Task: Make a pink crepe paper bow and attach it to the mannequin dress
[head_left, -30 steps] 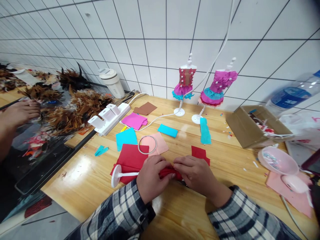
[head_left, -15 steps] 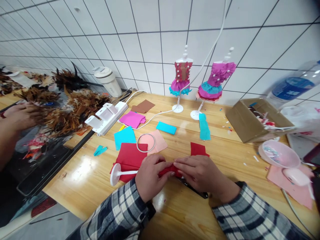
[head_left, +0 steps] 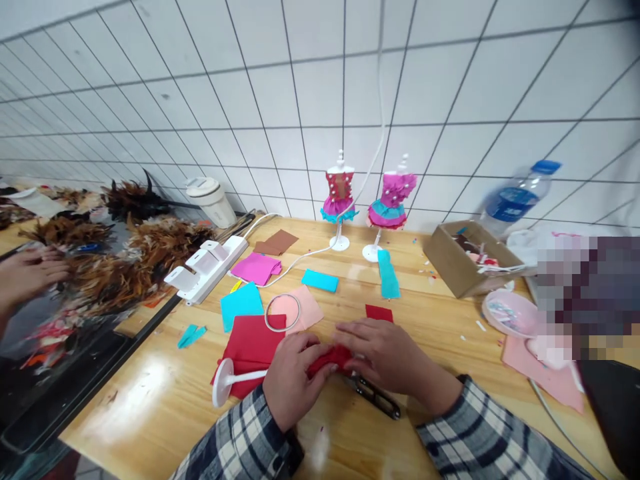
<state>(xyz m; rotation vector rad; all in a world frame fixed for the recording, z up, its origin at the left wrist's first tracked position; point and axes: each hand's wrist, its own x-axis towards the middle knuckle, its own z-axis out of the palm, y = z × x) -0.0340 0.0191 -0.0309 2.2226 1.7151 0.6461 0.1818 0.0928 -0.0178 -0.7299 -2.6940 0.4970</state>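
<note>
A small white dress form lies on its side, its round base at the left and its torso wrapped in red cloth. My left hand is closed around the wrapped torso, thumb along the near side. The fingers of my right hand bend over the other end of the red cloth, with the thumb below. Dark-handled scissors lie on the table under my right hand. A red fabric sheet is behind the stand, and a smaller red piece sits beyond my right hand.
Two dressed forms stand by the tiled wall. Turquoise, pink, magenta and brown fabric pieces and a metal ring lie around. A power strip and feathers are left; a cardboard box and pink bowl are right. Another person's hand shows.
The view has tilted up and shifted right. My right hand has lifted slightly off the cloth's middle, so more red cloth and more of the scissors show. My left hand keeps its hold.
</note>
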